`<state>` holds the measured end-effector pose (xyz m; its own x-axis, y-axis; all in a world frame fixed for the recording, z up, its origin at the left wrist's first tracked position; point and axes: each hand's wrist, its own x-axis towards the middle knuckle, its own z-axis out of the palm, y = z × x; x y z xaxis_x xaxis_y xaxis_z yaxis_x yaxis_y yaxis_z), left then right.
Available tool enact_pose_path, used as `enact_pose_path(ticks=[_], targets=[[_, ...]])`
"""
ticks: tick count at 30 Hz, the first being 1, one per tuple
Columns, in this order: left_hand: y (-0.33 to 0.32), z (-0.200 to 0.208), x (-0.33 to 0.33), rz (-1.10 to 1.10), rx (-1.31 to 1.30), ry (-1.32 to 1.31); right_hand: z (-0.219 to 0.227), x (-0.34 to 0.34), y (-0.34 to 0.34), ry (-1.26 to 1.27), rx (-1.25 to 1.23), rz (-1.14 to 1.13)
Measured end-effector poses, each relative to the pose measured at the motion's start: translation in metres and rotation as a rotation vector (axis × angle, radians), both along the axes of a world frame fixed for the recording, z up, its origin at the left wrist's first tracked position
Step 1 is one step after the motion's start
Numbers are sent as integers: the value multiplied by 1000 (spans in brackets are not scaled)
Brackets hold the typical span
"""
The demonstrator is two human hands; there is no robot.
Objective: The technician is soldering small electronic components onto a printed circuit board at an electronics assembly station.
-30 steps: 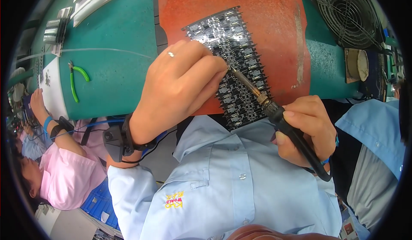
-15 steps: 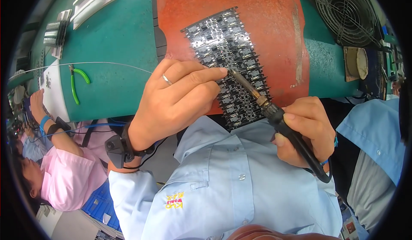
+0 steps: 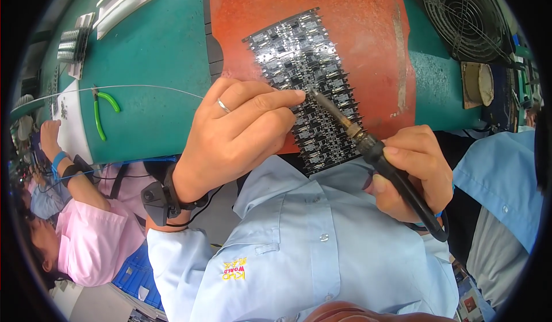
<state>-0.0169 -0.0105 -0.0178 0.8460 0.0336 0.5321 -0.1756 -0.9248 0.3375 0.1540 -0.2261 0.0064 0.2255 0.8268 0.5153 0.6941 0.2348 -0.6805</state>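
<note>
The left hand (image 3: 236,138), fingers pinched as if feeding solder, has slid up the board (image 3: 307,86) on the red mat (image 3: 368,46), and the right hand's (image 3: 414,169) gripped iron (image 3: 345,123) follows, suggesting soldering moves to the next joint.

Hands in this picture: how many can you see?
3. The person's left hand rests on the circuit board, the right hand grips the soldering iron, and a co-worker's hand shows at far left. Others may be hidden.
</note>
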Motion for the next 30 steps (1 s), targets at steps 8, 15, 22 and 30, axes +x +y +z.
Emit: enact_pose_path(ticks=[8, 15, 22, 30], targets=[[-2, 2, -1, 15, 7, 0, -2, 6, -12, 30, 103, -57], [-4, 14, -11, 81, -13, 23, -10, 1, -23, 58, 106, -50], [0, 19, -16, 123, 10, 116, -17, -6, -20, 60, 66, 15], [-8, 16, -13, 138, -113, 66, -14, -7, -15, 90, 18, 27]])
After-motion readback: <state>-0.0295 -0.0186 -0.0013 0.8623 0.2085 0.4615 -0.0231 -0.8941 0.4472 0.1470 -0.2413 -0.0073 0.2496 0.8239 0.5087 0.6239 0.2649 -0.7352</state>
